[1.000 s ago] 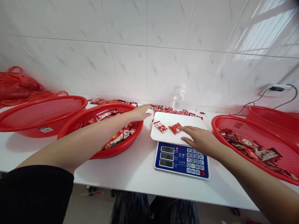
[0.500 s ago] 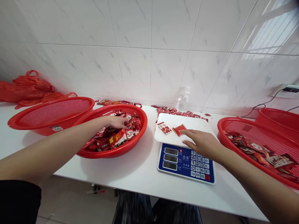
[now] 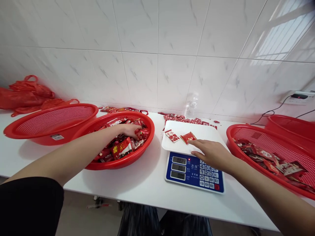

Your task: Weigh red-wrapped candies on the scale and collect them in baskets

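My left hand (image 3: pixel 130 130) reaches into a red plastic basket (image 3: pixel 118 166) heaped with small red snack packets (image 3: pixel 122 148). Its fingers curl down among them against a shiny red packet; the fingertips are partly hidden, so what they hold cannot be made out. My right hand (image 3: pixel 211 152) is open over the digital scale (image 3: pixel 194 177), fingers stretched, their tips at the edge of a red packet (image 3: pixel 188 137) on the white pan (image 3: pixel 206 128). A white packet with red hearts (image 3: pixel 172 135) lies left of it. The scale's top display seems to read 0.024.
An oval red basket (image 3: pixel 51 123) stands at the left, before red plastic bags (image 3: pixel 29 93). At the right, another basket (image 3: pixel 246 131) holds packets, with a red tub (image 3: pixel 292 126) behind. A clear bottle (image 3: pixel 191 109) and flat red packets (image 3: pixel 174 117) sit along the tiled wall.
My left hand has shifted slightly right and deeper among the packets, its fingers now against a shiny red one. My right hand stays over the pan. The view has tilted slightly.
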Action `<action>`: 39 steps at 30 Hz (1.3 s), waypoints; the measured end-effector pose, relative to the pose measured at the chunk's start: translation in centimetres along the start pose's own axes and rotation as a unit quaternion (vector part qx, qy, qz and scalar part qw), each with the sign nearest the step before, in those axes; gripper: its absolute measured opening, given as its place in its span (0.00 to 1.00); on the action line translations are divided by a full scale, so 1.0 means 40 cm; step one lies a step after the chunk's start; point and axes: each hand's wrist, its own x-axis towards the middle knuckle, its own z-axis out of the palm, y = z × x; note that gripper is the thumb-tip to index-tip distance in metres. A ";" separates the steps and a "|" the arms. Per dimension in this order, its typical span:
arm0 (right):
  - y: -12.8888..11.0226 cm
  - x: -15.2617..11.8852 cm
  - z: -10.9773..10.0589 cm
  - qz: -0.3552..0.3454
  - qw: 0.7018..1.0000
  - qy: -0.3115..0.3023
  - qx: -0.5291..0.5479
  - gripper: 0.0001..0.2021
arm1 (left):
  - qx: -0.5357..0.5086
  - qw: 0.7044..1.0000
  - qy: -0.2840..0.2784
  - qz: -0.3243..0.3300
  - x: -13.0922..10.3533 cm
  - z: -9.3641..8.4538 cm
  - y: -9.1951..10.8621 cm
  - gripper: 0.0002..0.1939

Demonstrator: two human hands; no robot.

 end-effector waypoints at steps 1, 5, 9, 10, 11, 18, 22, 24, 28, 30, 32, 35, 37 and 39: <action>0.006 -0.004 0.000 0.001 1.000 0.001 -0.005 0.19 | 0.016 1.000 -0.003 -0.002 -0.008 -0.010 0.000 0.34; 0.022 -0.012 -0.002 0.003 1.000 0.014 -0.013 0.19 | 0.003 0.998 0.054 -0.023 -0.034 -0.059 -0.002 0.27; 0.018 -0.011 0.002 0.002 1.000 0.023 -0.006 0.19 | -0.105 0.984 0.135 -0.046 -0.056 -0.109 0.005 0.26; 0.016 -0.009 0.002 0.001 1.000 0.021 -0.004 0.19 | -0.134 0.978 0.152 -0.047 -0.060 -0.117 0.011 0.26; 0.014 -0.008 0.002 0.001 1.000 0.019 -0.002 0.19 | -0.165 0.972 0.163 -0.046 -0.063 -0.122 0.020 0.25; 0.010 -0.003 -0.017 0.014 1.000 -0.004 -0.007 0.19 | -0.221 0.961 0.161 0.029 -0.044 -0.098 0.161 0.26; 0.012 0.001 -0.026 0.026 1.000 -0.006 -0.014 0.19 | -0.181 0.970 0.131 0.092 0.006 -0.069 0.283 0.27; 0.013 0.002 -0.027 0.028 0.999 -0.005 -0.016 0.19 | -0.183 0.970 0.111 0.119 0.036 -0.055 0.337 0.30; 0.016 0.000 -0.023 0.028 0.999 -0.005 -0.019 0.19 | -0.139 0.973 0.085 0.161 0.091 -0.033 0.405 0.36; 0.020 0.001 -0.020 0.031 0.999 -0.006 -0.019 0.19 | -0.114 0.978 0.074 0.158 0.109 -0.025 0.417 0.36; 0.023 0.009 -0.014 0.029 0.999 -0.007 -0.016 0.18 | -0.108 0.979 0.076 0.157 0.118 -0.020 0.420 0.33; 0.028 0.030 -0.002 0.001 1.000 -0.007 -0.001 0.17 | -0.139 0.972 0.097 0.162 0.117 -0.021 0.410 0.26; 0.031 0.043 0.006 -0.023 1.000 -0.003 0.006 0.17 | -0.176 0.969 0.083 0.154 0.106 -0.030 0.391 0.25; 0.033 0.051 0.011 -0.038 0.999 0.007 0.008 0.17 | -0.221 0.965 0.045 0.133 0.088 -0.047 0.360 0.27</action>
